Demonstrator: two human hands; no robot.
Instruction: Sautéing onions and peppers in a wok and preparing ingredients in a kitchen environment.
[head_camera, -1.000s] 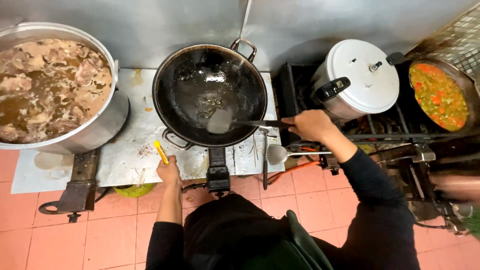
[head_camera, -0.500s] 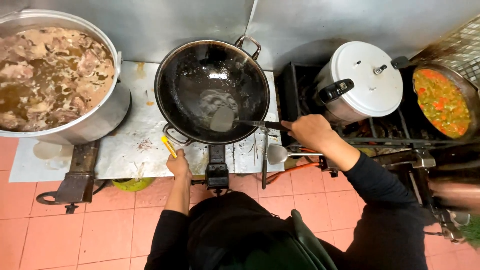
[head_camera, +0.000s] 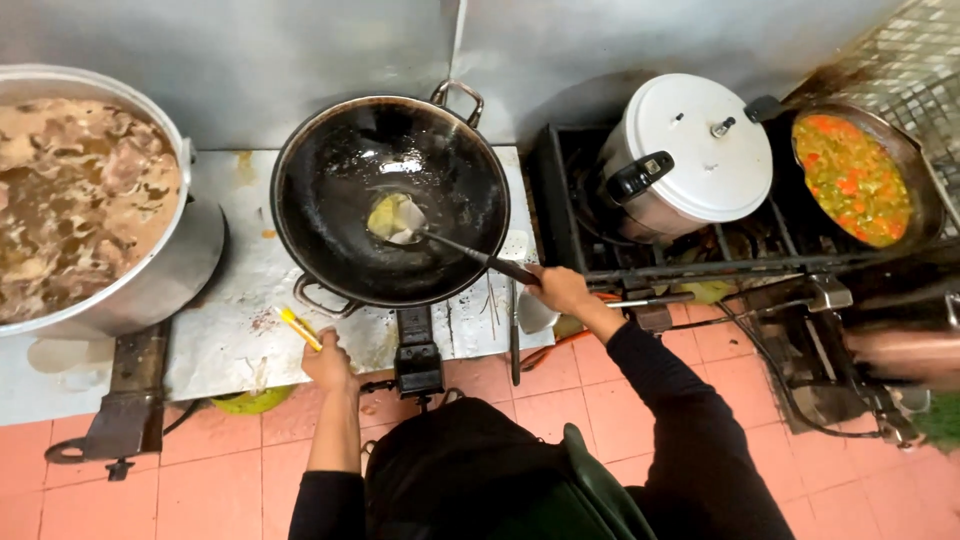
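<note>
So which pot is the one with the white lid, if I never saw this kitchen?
Start at the big black wok in the middle, where the right hand holds a ladle. Look right, onto the dark burner stove: the silver pot sits there. It alone has a closed white lid with a black handle; its neighbours stand open, showing food.

Bare counter (head_camera: 215, 330) lies open between stockpot (head_camera: 150, 285) and wok (head_camera: 390, 200); cooker (head_camera: 690, 150) crowds right.
</note>
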